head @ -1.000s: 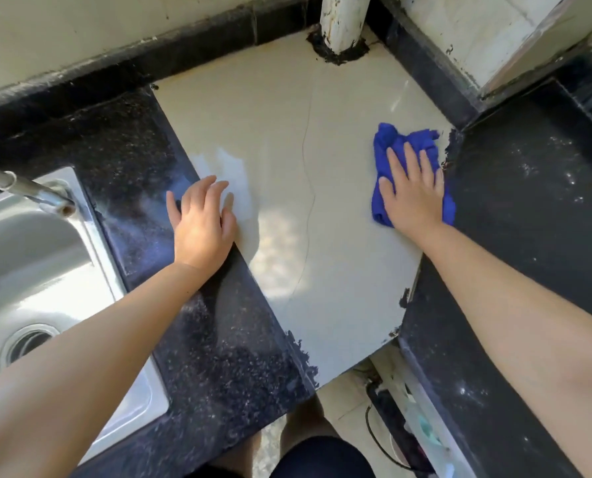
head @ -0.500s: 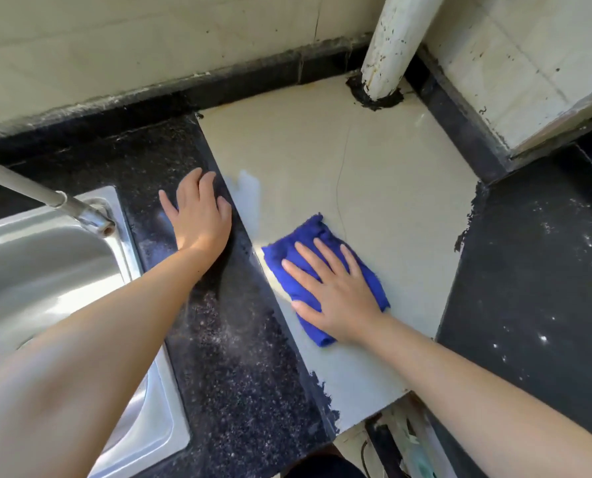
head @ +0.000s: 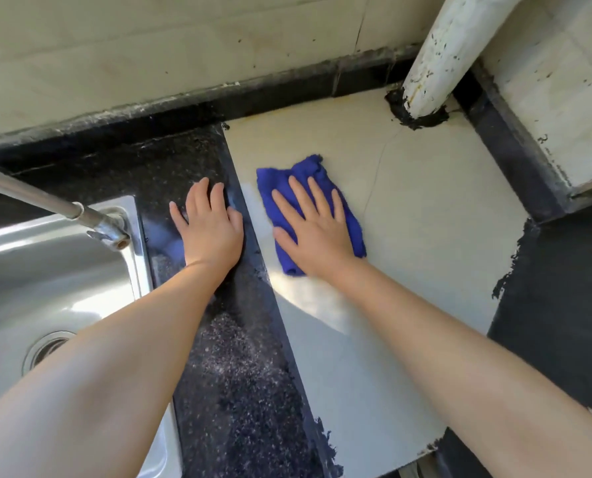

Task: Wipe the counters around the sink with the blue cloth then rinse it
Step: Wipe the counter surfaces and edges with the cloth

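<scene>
- Head view, change: blue cloth (head: 310, 210) swept from the right edge of the pale tile, across its near middle, now up to the tile's left side, just beside the black strip.
- Judging by that: cream tile counter (head: 425, 215) mostly covered in back-and-forth strokes; dark speckled counter (head: 246, 374) by the sink (head: 46, 291) probably not yet wiped; rinsing not begun.
- Right hand (head: 317, 236) flat on the cloth, fingers straight and spread, pressing rather than gripping; cloth showing beyond the fingertips and at both sides.
- Left hand (head: 212, 229) flat on the dark counter, fingers relaxed, holding nothing, bracing; close beside the cloth but not touching.
- Faucet (head: 81, 212) over the sink, left of both hands.
</scene>
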{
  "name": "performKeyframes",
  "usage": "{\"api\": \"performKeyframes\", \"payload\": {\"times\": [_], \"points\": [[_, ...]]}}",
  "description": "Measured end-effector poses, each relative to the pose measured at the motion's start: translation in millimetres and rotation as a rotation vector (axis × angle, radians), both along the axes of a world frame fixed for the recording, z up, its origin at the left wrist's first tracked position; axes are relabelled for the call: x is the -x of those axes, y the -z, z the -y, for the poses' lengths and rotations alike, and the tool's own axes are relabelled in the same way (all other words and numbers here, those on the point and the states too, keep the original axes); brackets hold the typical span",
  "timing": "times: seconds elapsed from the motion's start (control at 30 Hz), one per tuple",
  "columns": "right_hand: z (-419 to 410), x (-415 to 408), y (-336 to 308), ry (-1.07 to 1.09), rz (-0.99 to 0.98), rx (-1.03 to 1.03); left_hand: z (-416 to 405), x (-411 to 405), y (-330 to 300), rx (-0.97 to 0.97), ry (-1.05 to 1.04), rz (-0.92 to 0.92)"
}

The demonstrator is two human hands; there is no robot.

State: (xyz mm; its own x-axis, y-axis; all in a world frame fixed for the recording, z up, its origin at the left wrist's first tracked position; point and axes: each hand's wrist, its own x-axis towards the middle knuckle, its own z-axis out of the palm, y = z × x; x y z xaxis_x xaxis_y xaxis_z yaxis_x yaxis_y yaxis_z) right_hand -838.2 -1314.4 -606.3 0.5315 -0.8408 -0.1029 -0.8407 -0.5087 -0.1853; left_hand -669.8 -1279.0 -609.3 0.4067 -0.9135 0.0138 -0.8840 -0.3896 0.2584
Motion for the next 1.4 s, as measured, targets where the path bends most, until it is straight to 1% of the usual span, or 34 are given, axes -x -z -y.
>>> {"api": "performKeyframes", "payload": {"times": [0.07, 0.13, 0.17, 0.23, 0.3, 0.37, 0.47, 0.57, 0.67, 0.77, 0.83, 0.9, 0.97, 1.0, 1.03, 1.1, 1.17, 1.23, 1.3, 1.33, 1.4], "points": [[-58, 23, 1, -0.127, 0.04, -0.006, 0, 0, -2, -0.008, -0.004, -0.003], [-96, 60, 1, -0.23, 0.008, -0.015, 0, 1, -4, -0.012, -0.005, -0.007], [-104, 83, 0, -0.261, -0.018, -0.029, 0, 1, -5, -0.014, -0.002, -0.009], [-95, 126, -4, -0.277, -0.068, -0.032, -1, 2, -5, -0.017, 0.005, -0.005], [-62, 148, -6, -0.184, -0.12, -0.03, 0, 2, -6, -0.013, -0.001, 0.001], [-16, 143, -7, -0.035, -0.126, -0.02, 0, 3, -5, -0.012, -0.007, 0.008], [56, 102, -5, 0.148, -0.114, 0.025, 0, 3, -3, -0.008, -0.006, 0.015], [116, 54, -2, 0.322, -0.102, 0.006, 1, 3, -2, -0.003, -0.008, 0.011], [138, 29, -1, 0.393, -0.073, -0.032, 3, 3, -2, 0.006, -0.004, 0.017], [99, 35, -2, 0.318, -0.063, -0.022, 1, 2, -2, 0.007, 0.003, 0.021], [45, 57, -2, 0.162, -0.033, 0.013, 0, 2, -2, 0.0, 0.002, 0.013], [4, 95, -4, -0.059, -0.035, -0.009, 0, 2, -4, -0.005, 0.003, 0.005], [8, 147, -7, -0.23, -0.107, -0.042, 1, 3, -5, -0.002, 0.005, 0.0], [21, 169, -9, -0.233, -0.137, -0.041, 1, 3, -5, 0.0, 0.008, 0.0], [38, 186, -11, -0.165, -0.155, -0.041, 1, 3, -5, 0.001, 0.011, -0.001], [75, 193, -11, 0.118, -0.159, -0.017, 2, 4, -6, 0.007, 0.011, -0.006], [109, 168, -4, 0.402, -0.138, 0.023, 2, 3, -5, 0.006, 0.01, -0.003], [129, 128, -3, 0.55, -0.117, 0.013, 2, 3, -3, -0.003, 0.014, 0.009], [133, 92, -3, 0.553, -0.109, -0.002, 2, 2, -2, -0.014, 0.016, 0.017], [128, 75, -2, 0.503, -0.112, 0.009, 2, 2, -2, -0.019, 0.015, 0.017], [107, 36, -1, 0.307, -0.074, 0.044, 2, 2, -3, -0.015, 0.007, 0.012]]}}
